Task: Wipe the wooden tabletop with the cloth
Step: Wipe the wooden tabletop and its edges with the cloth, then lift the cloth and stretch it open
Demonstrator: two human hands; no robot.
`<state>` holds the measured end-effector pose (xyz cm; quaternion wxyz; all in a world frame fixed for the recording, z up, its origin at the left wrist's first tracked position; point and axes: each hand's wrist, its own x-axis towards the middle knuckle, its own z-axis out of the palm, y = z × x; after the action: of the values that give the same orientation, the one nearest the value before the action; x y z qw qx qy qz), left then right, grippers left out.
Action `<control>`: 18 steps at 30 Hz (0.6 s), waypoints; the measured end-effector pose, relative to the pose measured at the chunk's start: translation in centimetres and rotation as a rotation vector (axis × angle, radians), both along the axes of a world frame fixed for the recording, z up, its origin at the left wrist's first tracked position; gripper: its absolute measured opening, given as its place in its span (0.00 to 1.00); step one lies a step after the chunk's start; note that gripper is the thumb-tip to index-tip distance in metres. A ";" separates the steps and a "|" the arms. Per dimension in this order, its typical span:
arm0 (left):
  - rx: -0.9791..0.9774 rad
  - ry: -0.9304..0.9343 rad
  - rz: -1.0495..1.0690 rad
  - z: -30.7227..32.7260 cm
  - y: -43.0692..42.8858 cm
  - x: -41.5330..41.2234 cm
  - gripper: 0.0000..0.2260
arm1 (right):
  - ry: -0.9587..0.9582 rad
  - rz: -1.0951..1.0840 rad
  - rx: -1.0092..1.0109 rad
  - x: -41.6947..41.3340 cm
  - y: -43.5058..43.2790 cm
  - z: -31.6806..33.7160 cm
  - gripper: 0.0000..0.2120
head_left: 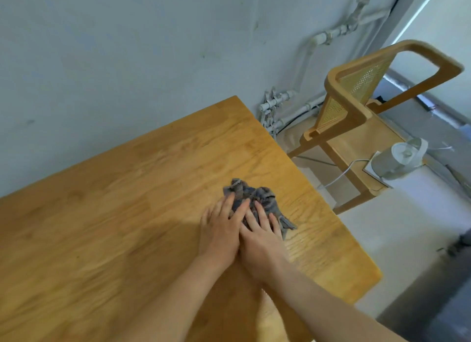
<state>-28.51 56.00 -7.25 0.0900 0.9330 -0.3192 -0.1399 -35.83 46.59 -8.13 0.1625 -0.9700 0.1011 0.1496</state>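
A crumpled grey-blue cloth [257, 196] lies on the wooden tabletop [122, 214], near the table's right edge. My left hand [220, 229] and my right hand [262, 236] rest side by side on the cloth's near part, palms down, fingers spread flat over the fabric. The cloth's far part and a corner at the right stick out from under the fingers. Both forearms reach in from the bottom right.
A wall runs along the table's far edge. A wooden chair with a cane back [356, 107] stands past the right edge, with a white kettle [397, 159] on its seat. White pipes [277, 104] run along the wall. The floor lies to the right.
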 end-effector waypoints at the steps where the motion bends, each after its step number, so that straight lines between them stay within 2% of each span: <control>1: 0.029 -0.014 0.015 0.1 1.4 -0.9 0.27 | -0.007 0.028 0.013 -0.7 0.7 0.1 0.26; 4: 0.113 -0.070 0.027 0.6 5.9 -3.1 0.28 | -0.052 0.092 0.062 -2.7 2.0 1.1 0.24; 7: 0.172 -0.059 0.088 1.5 9.5 -5.1 0.26 | -0.010 0.105 0.160 -4.7 2.7 2.5 0.24; 10: 0.203 0.016 0.168 2.3 12.7 -6.8 0.24 | -0.023 0.016 0.271 -6.9 2.4 3.9 0.26; 13: 0.131 0.151 0.231 2.3 14.9 -8.3 0.23 | -0.047 -0.076 0.323 -8.8 1.5 4.4 0.27; 15: 0.066 0.220 0.269 2.7 15.2 -8.6 0.24 | -0.065 -0.121 0.301 -9.1 0.8 4.7 0.27; 18: 0.055 0.126 0.228 3.5 15.0 -9.0 0.23 | -0.108 -0.144 0.151 -9.4 -0.2 5.0 0.25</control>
<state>-37.47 71.00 -3.74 0.0994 0.9547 -0.2010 -0.1958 -45.20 46.38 -3.14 0.2504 -0.9520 0.1500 0.0924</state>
